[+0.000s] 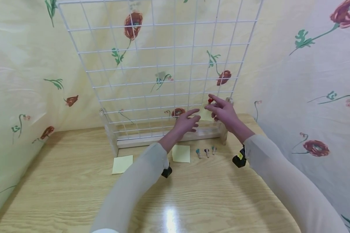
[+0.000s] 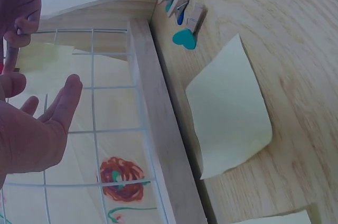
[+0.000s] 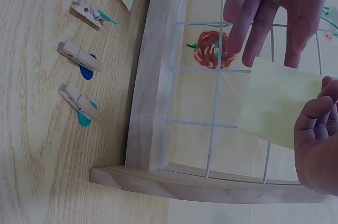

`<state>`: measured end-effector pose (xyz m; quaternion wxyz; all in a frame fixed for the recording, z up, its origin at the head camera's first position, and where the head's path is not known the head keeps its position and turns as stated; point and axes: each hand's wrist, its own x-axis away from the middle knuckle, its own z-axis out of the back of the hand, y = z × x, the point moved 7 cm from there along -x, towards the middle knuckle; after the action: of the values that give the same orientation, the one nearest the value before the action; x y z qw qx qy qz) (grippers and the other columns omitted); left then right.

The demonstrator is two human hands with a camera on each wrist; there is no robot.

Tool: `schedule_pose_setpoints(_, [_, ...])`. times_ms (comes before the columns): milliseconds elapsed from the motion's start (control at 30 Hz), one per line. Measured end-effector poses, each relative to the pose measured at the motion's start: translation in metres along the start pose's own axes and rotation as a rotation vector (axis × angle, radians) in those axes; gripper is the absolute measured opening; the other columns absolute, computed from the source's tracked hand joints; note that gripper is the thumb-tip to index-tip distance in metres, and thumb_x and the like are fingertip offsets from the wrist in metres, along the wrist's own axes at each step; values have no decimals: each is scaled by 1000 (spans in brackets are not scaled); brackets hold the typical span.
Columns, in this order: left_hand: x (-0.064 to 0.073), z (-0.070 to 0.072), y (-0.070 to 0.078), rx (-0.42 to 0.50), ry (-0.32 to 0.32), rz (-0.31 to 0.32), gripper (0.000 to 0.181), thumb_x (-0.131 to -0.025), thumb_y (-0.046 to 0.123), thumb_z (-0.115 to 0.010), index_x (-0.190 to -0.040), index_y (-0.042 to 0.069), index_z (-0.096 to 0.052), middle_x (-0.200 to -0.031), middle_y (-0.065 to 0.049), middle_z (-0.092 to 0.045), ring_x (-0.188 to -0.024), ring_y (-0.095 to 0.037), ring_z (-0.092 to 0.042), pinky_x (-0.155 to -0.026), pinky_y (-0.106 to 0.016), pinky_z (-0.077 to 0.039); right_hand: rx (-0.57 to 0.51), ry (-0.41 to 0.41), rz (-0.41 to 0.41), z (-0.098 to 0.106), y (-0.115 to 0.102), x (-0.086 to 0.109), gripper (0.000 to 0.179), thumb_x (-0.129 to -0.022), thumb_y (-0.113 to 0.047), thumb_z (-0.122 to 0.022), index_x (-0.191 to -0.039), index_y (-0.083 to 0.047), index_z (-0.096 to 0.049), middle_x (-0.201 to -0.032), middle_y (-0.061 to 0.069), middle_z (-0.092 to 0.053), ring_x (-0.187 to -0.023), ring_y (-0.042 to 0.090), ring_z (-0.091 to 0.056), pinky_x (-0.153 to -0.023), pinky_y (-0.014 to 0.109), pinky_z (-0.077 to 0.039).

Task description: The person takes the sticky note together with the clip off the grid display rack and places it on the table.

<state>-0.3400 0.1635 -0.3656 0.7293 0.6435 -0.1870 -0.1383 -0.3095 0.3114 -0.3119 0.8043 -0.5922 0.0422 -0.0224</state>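
A pale yellow paper note (image 1: 206, 114) lies against the lower right of the white wire grid (image 1: 175, 61). At its upper edge sits a clip with a red heart (image 1: 210, 100). My right hand (image 1: 225, 113) is at this clip, index finger stretched out above the heart and thumb side below it; other fingers are bent. Whether it touches the clip is hard to see. To the left, my left hand (image 1: 185, 123) has its fingers extended and holds nothing; in the right wrist view its fingertips come close to the note (image 3: 280, 102).
Wooden clothespins with hearts (image 1: 206, 152) lie on the table before the grid's wooden base (image 1: 140, 141). Beside them is a yellow note (image 1: 181, 153), with another note (image 1: 122, 164) farther left. Flower-patterned cloth (image 1: 317, 97) hangs behind and at the sides.
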Motion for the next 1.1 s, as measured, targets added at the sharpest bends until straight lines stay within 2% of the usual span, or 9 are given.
schedule_pose_setpoints(200, [-4,-6,1,27,18,-2,42,-97,22,-58,-138,18,-53,-120,-19,-64,-103,-35,-65,-77,-36,-60,-42,35,-10,2,2,-4,46,-101,-23,-51,-145,-16,-44,-91,-9,-65,-61,8,-49,-53,20,-42])
schedule_pose_setpoints(433, [-6,-8,5,64,104,-25,39,-93,12,-63,-131,11,-59,-107,-21,-69,-90,-35,-70,-67,-30,-61,-71,68,-11,5,5,-7,41,-102,-23,-48,-140,-9,-50,-85,-10,-66,-58,8,-49,-51,19,-42])
schedule_pose_setpoints(667, [-7,-9,8,88,193,-32,36,-88,4,-65,-124,10,-64,-89,-16,-73,-79,-32,-71,-61,-27,-60,-88,77,-4,5,3,-8,39,-102,-23,-48,-137,-7,-53,-82,-11,-67,-57,7,-49,-50,18,-40])
schedule_pose_setpoints(933, [-7,-9,6,84,220,-39,37,-86,0,-64,-122,6,-64,-87,-15,-73,-61,-18,-69,-59,-26,-60,-105,54,3,4,1,-8,41,-102,-23,-47,-138,-2,-50,-80,-14,-66,-59,5,-48,-51,17,-40])
schedule_pose_setpoints(1100, [-7,-8,5,88,217,-40,36,-85,-1,-65,-121,6,-65,-85,-14,-73,-61,-18,-68,-59,-26,-60,-129,69,-4,3,2,-7,40,-102,-23,-48,-136,-2,-52,-80,-13,-66,-61,5,-49,-52,17,-40])
